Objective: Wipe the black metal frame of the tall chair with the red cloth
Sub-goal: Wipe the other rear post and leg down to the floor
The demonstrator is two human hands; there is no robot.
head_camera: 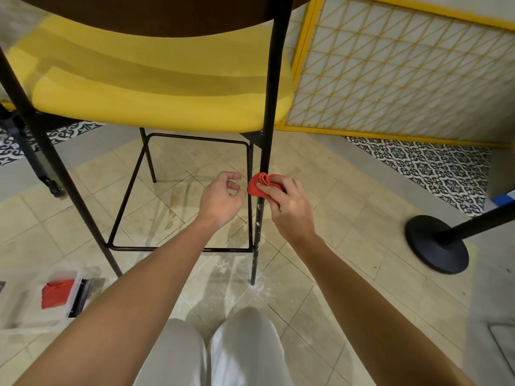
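Note:
The tall chair has a yellow seat [156,87] and a thin black metal frame [269,112]. Its near right leg runs down to the floor, with white specks on its lower part. My right hand [289,207] grips the red cloth [260,185], wrapped around that leg a little below the seat. My left hand [223,197] hovers just left of the leg with its fingers loosely curled, holding nothing. A black footrest bar [178,248] joins the legs lower down.
A clear plastic box [60,298] with another red cloth sits on the floor at lower left. A black stanchion base [436,243] stands to the right. A yellow-framed lattice panel [404,68] is behind the chair. My knees [211,349] are at the bottom.

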